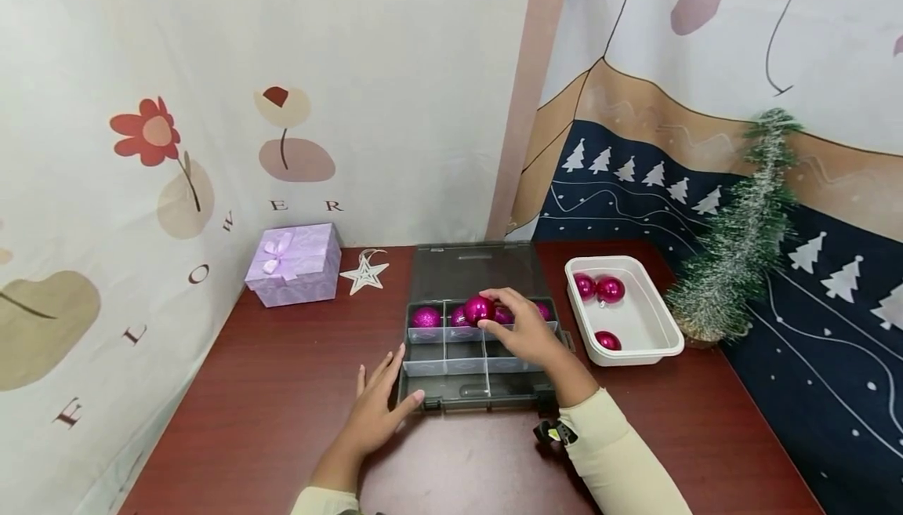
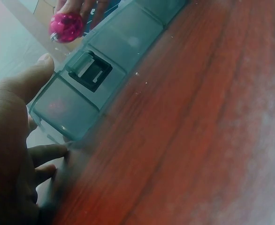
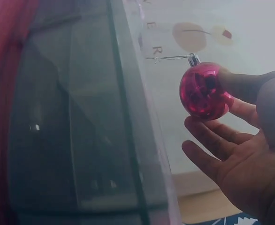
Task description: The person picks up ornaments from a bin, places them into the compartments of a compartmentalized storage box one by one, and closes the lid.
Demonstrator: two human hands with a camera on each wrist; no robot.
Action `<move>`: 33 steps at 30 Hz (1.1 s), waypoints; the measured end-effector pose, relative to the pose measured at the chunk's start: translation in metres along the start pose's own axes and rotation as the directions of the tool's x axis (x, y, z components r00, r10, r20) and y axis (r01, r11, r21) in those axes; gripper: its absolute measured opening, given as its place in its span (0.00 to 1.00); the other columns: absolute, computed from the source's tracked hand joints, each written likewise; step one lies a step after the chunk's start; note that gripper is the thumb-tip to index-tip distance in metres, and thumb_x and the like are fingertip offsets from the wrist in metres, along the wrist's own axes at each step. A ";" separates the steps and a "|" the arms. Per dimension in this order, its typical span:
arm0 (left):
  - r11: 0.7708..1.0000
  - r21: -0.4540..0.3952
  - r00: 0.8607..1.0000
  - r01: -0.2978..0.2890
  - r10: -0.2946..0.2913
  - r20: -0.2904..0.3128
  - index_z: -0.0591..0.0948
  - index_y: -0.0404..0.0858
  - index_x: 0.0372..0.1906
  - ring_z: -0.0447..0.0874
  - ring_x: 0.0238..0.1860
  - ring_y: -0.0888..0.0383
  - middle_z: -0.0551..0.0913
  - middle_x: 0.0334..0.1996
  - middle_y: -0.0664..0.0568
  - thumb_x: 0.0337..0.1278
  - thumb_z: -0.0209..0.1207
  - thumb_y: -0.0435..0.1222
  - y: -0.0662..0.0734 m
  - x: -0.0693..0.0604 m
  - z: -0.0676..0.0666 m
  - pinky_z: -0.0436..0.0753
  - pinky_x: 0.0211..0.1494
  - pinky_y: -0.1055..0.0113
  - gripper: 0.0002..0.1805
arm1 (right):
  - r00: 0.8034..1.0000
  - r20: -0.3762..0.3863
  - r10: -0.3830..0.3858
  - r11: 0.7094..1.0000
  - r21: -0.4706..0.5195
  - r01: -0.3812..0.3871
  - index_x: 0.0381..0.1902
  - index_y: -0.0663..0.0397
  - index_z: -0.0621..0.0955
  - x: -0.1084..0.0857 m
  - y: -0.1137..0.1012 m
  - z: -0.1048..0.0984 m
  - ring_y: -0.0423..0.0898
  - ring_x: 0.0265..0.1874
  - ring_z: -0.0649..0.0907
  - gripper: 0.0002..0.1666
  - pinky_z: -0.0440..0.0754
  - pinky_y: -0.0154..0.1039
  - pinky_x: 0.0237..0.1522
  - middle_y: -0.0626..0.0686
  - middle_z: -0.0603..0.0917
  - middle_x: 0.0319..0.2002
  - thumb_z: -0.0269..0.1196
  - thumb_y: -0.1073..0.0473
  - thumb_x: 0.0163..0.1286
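My right hand [image 1: 525, 333] pinches a shiny magenta Christmas ball [image 1: 480, 310] between thumb and fingers, above the back part of a dark see-through compartment box [image 1: 451, 386]. The ball's silver cap [image 3: 194, 59] points away from the palm in the right wrist view. Several magenta balls sit in the box's back row, among them a glittery ball [image 1: 426, 317] in the left compartment; some are partly hidden behind the held one. My left hand [image 1: 377, 409] rests against the box's front left corner, thumb at the front edge and fairly straight fingers along the left side.
A white tray [image 1: 663, 336] with three magenta balls stands right of the box. Behind it rises a small frosted Christmas tree [image 1: 748, 241]. At the back left are a lilac gift box [image 1: 303, 276] and a white star ornament [image 1: 365, 273]. The box's lid [image 1: 480, 272] lies back, open.
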State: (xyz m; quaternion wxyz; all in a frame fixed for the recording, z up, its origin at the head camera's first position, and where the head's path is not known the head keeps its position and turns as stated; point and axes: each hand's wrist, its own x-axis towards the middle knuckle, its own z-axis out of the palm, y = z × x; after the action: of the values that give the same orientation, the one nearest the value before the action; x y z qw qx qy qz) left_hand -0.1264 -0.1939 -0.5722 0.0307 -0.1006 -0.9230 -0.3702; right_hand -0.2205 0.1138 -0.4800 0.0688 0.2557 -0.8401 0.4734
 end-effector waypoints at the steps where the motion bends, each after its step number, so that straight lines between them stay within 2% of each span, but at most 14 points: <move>1: 1.000 -0.001 1.000 -0.002 0.002 -0.001 0.58 0.48 0.90 0.62 0.86 0.35 0.69 0.84 0.40 0.73 0.64 0.58 0.000 0.000 0.000 0.34 0.86 0.22 0.49 | 1.000 -0.003 0.004 1.000 -0.003 -0.004 0.66 0.59 0.83 0.000 -0.001 0.002 0.57 0.59 0.87 0.28 0.88 0.59 0.65 0.61 0.87 0.59 0.76 0.64 0.71; 8: 1.000 -0.022 1.000 0.004 -0.004 0.003 0.57 0.48 0.90 0.60 0.86 0.34 0.68 0.84 0.39 0.73 0.64 0.58 0.002 0.000 -0.001 0.32 0.86 0.23 0.49 | 0.999 -0.007 0.034 0.999 -0.018 -0.034 0.66 0.57 0.84 0.003 -0.005 0.019 0.58 0.62 0.86 0.27 0.86 0.63 0.66 0.60 0.88 0.59 0.76 0.62 0.71; 15: 1.000 -0.011 1.000 0.009 -0.009 0.011 0.57 0.47 0.90 0.60 0.87 0.34 0.67 0.85 0.41 0.73 0.63 0.57 0.003 0.000 -0.001 0.32 0.86 0.22 0.49 | 0.996 0.079 0.048 0.997 -0.065 -0.043 0.70 0.54 0.82 0.006 -0.013 0.037 0.57 0.67 0.85 0.28 0.85 0.60 0.70 0.58 0.86 0.65 0.74 0.59 0.75; 19: 1.000 -0.012 1.000 0.003 -0.003 0.010 0.57 0.46 0.90 0.60 0.87 0.34 0.68 0.84 0.40 0.73 0.64 0.57 0.003 0.001 -0.001 0.32 0.85 0.22 0.49 | 0.990 0.132 0.055 0.994 -0.105 -0.041 0.73 0.55 0.80 0.007 -0.019 0.046 0.59 0.71 0.82 0.30 0.81 0.63 0.73 0.58 0.84 0.69 0.72 0.56 0.77; 24: 1.000 -0.007 1.000 0.004 -0.004 0.016 0.56 0.49 0.90 0.60 0.87 0.34 0.68 0.84 0.40 0.74 0.63 0.58 0.003 0.002 -0.001 0.32 0.85 0.22 0.49 | 0.988 0.145 0.052 0.993 -0.113 -0.035 0.74 0.53 0.79 0.010 -0.026 0.055 0.60 0.74 0.79 0.32 0.78 0.66 0.76 0.58 0.83 0.72 0.72 0.54 0.77; 33: 1.000 -0.012 1.000 0.014 -0.014 0.023 0.56 0.48 0.90 0.59 0.87 0.34 0.68 0.84 0.39 0.73 0.63 0.57 0.003 0.001 0.000 0.32 0.85 0.21 0.49 | 0.978 0.207 0.036 0.984 -0.176 0.001 0.73 0.53 0.79 0.011 -0.027 0.067 0.57 0.74 0.78 0.29 0.78 0.63 0.76 0.57 0.82 0.72 0.70 0.53 0.79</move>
State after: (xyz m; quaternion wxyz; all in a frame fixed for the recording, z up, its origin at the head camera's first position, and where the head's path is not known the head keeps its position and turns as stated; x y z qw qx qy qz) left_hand -0.1266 -0.1922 -0.5701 0.0168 -0.0988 -0.9217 -0.3749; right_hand -0.2085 0.0432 -0.4919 -0.0020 0.2899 -0.8831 0.3689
